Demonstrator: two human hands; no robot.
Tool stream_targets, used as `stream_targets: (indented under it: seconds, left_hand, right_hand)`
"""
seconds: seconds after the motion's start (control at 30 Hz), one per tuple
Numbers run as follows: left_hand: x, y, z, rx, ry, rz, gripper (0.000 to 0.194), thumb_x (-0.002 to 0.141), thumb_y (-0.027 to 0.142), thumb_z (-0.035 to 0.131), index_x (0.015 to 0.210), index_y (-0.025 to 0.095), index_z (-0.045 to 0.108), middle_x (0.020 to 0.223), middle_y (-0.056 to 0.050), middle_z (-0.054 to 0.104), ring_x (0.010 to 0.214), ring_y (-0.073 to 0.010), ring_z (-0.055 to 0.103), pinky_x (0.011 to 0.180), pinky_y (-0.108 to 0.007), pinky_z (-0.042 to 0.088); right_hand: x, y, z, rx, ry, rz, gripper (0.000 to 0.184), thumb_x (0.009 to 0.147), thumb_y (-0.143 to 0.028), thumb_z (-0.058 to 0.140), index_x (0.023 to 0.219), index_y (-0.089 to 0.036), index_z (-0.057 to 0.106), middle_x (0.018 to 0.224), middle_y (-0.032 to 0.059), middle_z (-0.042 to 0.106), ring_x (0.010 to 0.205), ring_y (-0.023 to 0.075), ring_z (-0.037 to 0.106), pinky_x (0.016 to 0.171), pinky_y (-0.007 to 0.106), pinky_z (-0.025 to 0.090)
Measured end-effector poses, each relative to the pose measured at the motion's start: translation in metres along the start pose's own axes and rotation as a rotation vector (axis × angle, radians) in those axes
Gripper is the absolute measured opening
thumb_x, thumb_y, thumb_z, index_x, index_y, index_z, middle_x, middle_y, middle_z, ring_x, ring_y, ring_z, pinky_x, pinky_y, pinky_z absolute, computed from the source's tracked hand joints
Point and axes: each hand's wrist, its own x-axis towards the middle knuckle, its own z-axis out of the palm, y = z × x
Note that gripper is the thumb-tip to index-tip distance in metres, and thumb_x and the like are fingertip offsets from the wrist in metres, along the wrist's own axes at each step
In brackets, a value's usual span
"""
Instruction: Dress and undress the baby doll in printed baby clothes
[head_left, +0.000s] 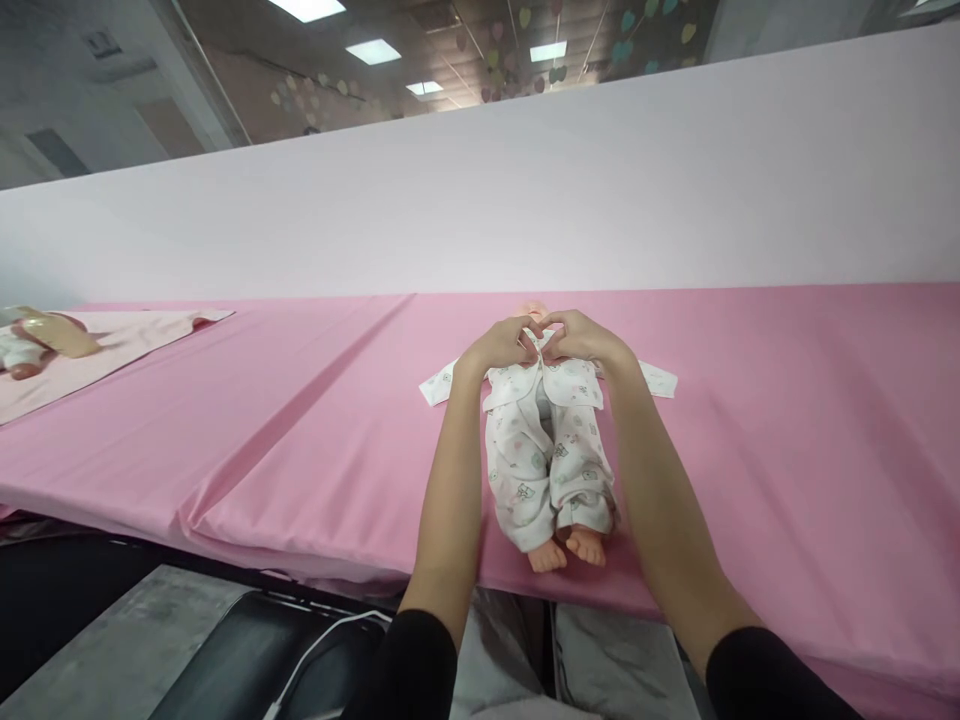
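Note:
A baby doll point(551, 460) lies on its back on the pink table cover point(787, 400), feet toward me, dressed in a white printed top and trousers. Its bare feet stick out at the near edge. My left hand point(499, 345) and my right hand point(581, 338) meet at the doll's chest, just below its neck. Both have their fingers pinched on the front edges of the doll's white top point(570, 382). The doll's head is mostly hidden behind my hands. The top's sleeves spread out flat to either side.
A pale pink cloth point(127, 340) lies at the far left with another doll point(22, 350) on it. A white partition wall point(525, 200) runs behind the table. Below the near edge are a black seat point(247, 660) and a white cable point(315, 640).

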Motion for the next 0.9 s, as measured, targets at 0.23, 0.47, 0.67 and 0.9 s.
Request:
stream_targets:
  seconds: [0.23, 0.47, 0.67, 0.9]
  left_hand:
    - [0.002, -0.003, 0.001, -0.009, 0.024, -0.039, 0.039, 0.068, 0.005, 0.060, 0.104, 0.017, 0.051, 0.097, -0.007, 0.062, 0.068, -0.0120, 0.064, 0.067, -0.026, 0.052]
    - [0.009, -0.008, 0.006, -0.094, 0.030, -0.058, 0.029, 0.074, 0.005, 0.053, 0.100, 0.016, 0.047, 0.103, -0.008, 0.057, 0.062, -0.0098, 0.063, 0.063, -0.026, 0.054]
    - [0.014, -0.015, 0.010, -0.039, 0.064, -0.022, 0.032, 0.070, 0.002, 0.053, 0.097, 0.017, 0.047, 0.098, -0.006, 0.057, 0.062, -0.0109, 0.062, 0.057, -0.024, 0.051]
    - [0.019, -0.020, 0.011, -0.007, 0.094, 0.005, 0.039, 0.063, 0.002, 0.057, 0.098, 0.016, 0.050, 0.094, -0.004, 0.057, 0.059, -0.0088, 0.058, 0.058, -0.024, 0.049]
  right_hand:
    - [0.011, 0.007, 0.007, -0.069, 0.070, -0.006, 0.044, 0.057, 0.003, 0.067, 0.097, -0.014, 0.058, 0.062, -0.0013, 0.060, 0.053, 0.0115, 0.058, 0.053, 0.022, 0.050]
    - [0.019, 0.010, 0.016, -0.249, 0.098, -0.003, 0.046, 0.057, -0.004, 0.071, 0.099, -0.014, 0.056, 0.065, 0.0005, 0.062, 0.052, 0.0127, 0.058, 0.049, 0.022, 0.048]
    - [0.019, 0.010, 0.017, -0.256, 0.084, -0.002, 0.042, 0.056, -0.004, 0.070, 0.094, -0.014, 0.055, 0.057, -0.0037, 0.056, 0.046, 0.0106, 0.054, 0.046, 0.021, 0.044]
    - [0.019, 0.018, 0.011, -0.038, -0.001, 0.008, 0.037, 0.058, 0.001, 0.063, 0.090, -0.014, 0.056, 0.062, -0.0019, 0.059, 0.055, 0.0106, 0.056, 0.051, 0.020, 0.046]
